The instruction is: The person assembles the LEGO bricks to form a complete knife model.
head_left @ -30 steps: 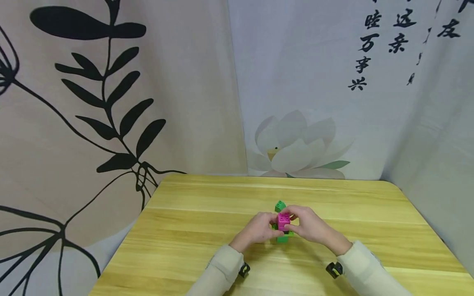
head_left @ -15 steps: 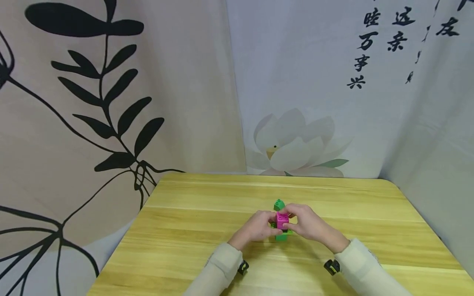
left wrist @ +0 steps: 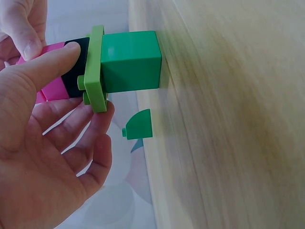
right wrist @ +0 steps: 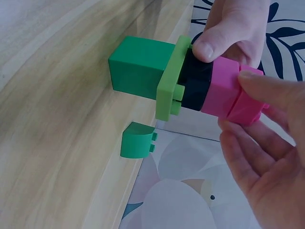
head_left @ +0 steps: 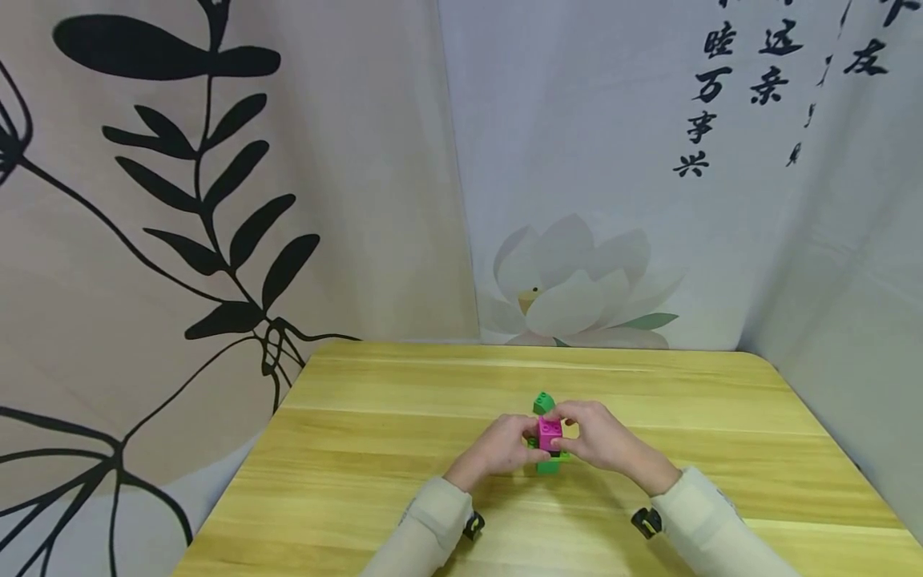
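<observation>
A stack of blocks stands on the table: a green block (right wrist: 138, 67) at the bottom, a light green plate (right wrist: 169, 86), a black block (right wrist: 197, 81), and two pink blocks (right wrist: 221, 86) on top. My left hand (head_left: 499, 445) grips the stack at the black block, its thumb (left wrist: 57, 62) across it. With thumb and fingers, my right hand (head_left: 602, 437) pinches the uppermost pink block (right wrist: 245, 102). The two pink pieces touch, with a thin line between them.
A loose green curved block (head_left: 544, 402) rests on the wooden table (head_left: 404, 401) just behind the stack. Behind the table's far edge hangs a printed curtain (head_left: 382, 160) with leaves, a lotus and characters.
The view has shifted slightly. Both hands keep about the same hold on the stack, and nothing else has visibly moved.
</observation>
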Available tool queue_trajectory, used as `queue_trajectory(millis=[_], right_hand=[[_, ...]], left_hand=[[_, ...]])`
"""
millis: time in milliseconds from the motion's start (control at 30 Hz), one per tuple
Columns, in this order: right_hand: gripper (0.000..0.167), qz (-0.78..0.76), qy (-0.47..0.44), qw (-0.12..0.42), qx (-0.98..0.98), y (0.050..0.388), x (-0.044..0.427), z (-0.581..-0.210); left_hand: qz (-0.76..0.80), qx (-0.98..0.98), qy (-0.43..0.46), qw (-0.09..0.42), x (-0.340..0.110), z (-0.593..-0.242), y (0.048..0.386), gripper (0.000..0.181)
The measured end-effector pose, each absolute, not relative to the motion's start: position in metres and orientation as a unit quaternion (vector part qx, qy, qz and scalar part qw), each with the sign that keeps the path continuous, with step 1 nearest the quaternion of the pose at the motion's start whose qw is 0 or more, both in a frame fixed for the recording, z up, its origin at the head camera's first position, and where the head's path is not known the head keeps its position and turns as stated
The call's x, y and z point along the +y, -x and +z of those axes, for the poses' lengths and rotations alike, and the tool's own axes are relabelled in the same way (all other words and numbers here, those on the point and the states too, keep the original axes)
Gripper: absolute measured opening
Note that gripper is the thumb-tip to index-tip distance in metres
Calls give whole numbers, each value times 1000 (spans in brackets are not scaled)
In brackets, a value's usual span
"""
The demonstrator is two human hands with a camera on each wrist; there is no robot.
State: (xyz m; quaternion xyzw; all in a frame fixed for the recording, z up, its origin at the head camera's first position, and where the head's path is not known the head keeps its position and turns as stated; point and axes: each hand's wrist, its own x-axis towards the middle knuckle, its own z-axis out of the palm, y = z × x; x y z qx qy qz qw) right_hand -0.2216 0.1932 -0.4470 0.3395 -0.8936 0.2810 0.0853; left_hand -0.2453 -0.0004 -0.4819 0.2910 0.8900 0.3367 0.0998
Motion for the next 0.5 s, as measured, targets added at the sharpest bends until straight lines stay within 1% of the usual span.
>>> queue_trajectory(millis=[133,500], right_hand=[[27,282,-343,91,-891,222,192,-447],[26,291,-331,78,-894,223,192,-447]], left_hand=[[336,891,-291,97,-1,-483,245,20],[339,889,-291,99,-1,-482,245,20]])
